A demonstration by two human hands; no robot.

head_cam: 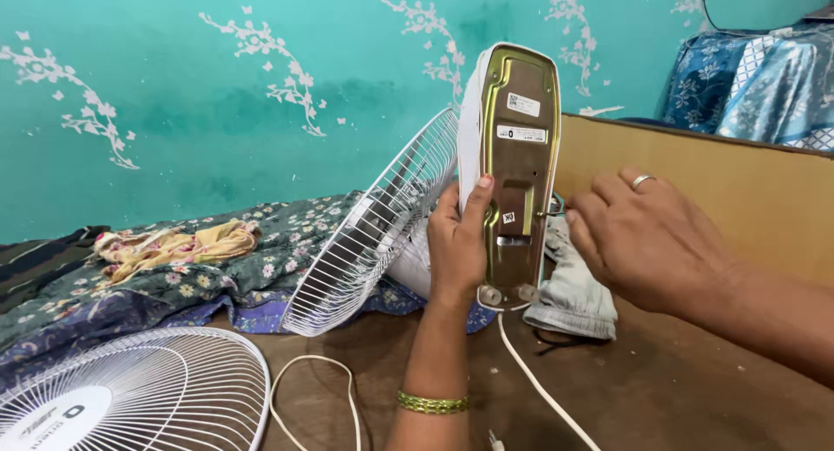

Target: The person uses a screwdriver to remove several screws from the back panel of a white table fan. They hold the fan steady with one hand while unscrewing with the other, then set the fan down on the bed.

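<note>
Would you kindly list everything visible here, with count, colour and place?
fan base: one, white with brass-coloured metal underside, upright at centre
rear fan guard: one, white wire, tilted behind the base
front fan guard: one, white, bottom left
power cord: one, white, across the brown floor
folded cloth: one, pale grey, right of the base
floral bedding: dark, left
wooden board: one, tan, right
left hand: gripping the base edge
right hand: open, beside the base

Your left hand [459,242] rose upright from the bottom of the view, forearm vertical, a green-gold bangle on the wrist, fingers curled and the thumb stretched straight up. Your right hand [647,242] came in from the right, palm down, forearm slanting, fingers bent and loosely spread, a ring on one finger.
</note>
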